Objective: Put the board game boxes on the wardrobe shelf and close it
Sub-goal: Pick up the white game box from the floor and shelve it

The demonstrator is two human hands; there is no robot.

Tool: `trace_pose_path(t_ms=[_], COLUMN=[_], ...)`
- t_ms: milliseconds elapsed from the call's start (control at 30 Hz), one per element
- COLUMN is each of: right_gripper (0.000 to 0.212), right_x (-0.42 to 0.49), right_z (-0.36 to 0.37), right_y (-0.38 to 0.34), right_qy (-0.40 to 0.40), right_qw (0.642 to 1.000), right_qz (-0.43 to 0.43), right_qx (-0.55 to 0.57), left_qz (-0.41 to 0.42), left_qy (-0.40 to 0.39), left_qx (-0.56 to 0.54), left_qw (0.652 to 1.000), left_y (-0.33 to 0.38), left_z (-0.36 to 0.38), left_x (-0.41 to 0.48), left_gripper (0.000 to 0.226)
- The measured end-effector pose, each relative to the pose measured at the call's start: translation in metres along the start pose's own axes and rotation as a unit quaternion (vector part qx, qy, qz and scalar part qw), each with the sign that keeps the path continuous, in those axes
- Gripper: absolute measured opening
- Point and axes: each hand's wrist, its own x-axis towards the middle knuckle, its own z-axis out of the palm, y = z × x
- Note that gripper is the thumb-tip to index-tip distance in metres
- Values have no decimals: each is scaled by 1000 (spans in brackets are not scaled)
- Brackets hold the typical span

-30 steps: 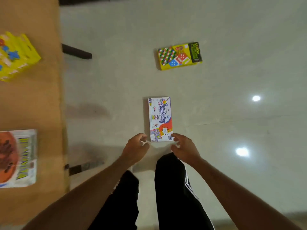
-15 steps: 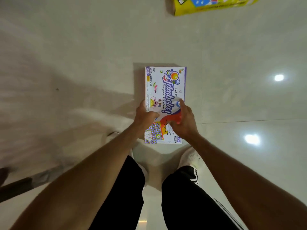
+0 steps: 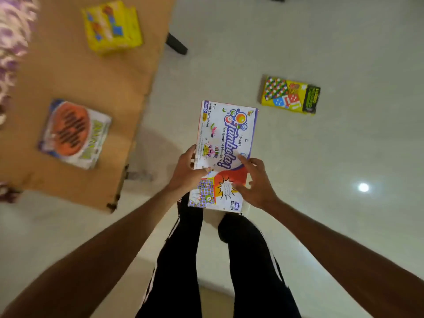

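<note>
Cardboard, so probably light and stiff with a slick lid that could slide off, the white game box is held above the floor over the legs, left hand gripping its left long edge, right hand clasping the right edge, sensible holds.

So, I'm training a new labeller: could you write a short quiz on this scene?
1. True or false: the left hand and right hand both hold the Tambola box.
2. How many boxes rest on the table? A one, B two, C three.
3. Fill in: the dice box lies on the ____.
Key: 1 true; 2 B, the yellow box and orange box; 3 floor.
</note>
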Motion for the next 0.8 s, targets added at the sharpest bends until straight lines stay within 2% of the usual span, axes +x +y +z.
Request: trace_pose_path(t_ms=[167,333,500,667,800], right_gripper=[85,81,77,75,75], right_x=[-89,-148,-196,-234,-257], right_z=[-38,-18,64,168,252], right_y=[-118,-190,-257,-317,-361], right_qy=[-59,-80,-144,-208,-272], right_qw=[994,979,938,905,864], right_qz=[-84,-154,-266,-313,-363], right_qx=[-40,-104,-168,-198,-220], left_qz=[29,51,47,40,22], left_qy=[79,154,268,366,437], left_qx=[-72,-153,-183,-195,-213], left_qw=[994,975,945,909,874], left_y=[38,14,-60,-143,-206], left_z=[-53,-84,-125,-174,-208], left_x=[-160,-286,-381,-459,-512], left_gripper=[73,77,81,91,91])
